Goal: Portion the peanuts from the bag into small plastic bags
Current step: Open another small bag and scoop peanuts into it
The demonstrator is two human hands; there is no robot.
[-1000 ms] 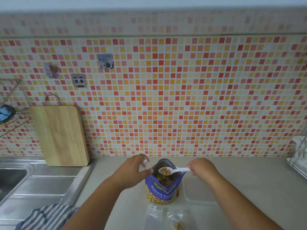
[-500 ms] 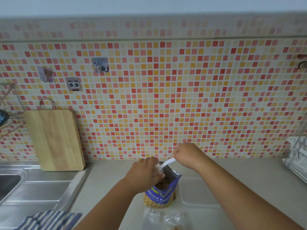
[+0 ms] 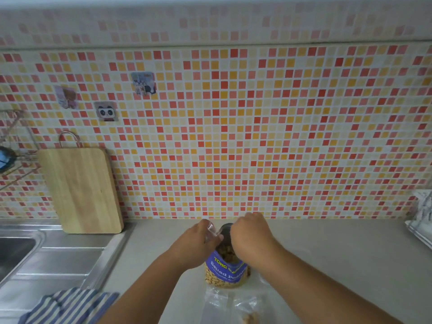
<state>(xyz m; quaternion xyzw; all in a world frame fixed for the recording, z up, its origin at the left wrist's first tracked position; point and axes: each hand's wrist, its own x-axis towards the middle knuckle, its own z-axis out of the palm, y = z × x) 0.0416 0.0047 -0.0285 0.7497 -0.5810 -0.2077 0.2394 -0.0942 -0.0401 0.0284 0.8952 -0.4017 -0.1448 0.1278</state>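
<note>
Peanut bag (image 3: 225, 271) stood on the counter (image 3: 332, 253) at 6 o'clock. Left hand (image 3: 196, 244) pinched a small clear bag (image 3: 211, 229); right hand (image 3: 251, 239) hid the peanut bag's mouth, its grip impossible to tell. Cutting board (image 3: 81, 190) leaned at 9 o'clock.

The blue label of the peanut bag (image 3: 225, 273), near the surface's front edge, reads "TONG" in yellow-green and below it "Salted Peanu" in white, the rest hidden. A finer line beneath is illegible, as is the red lettering on a wall sticker (image 3: 143, 83).
</note>
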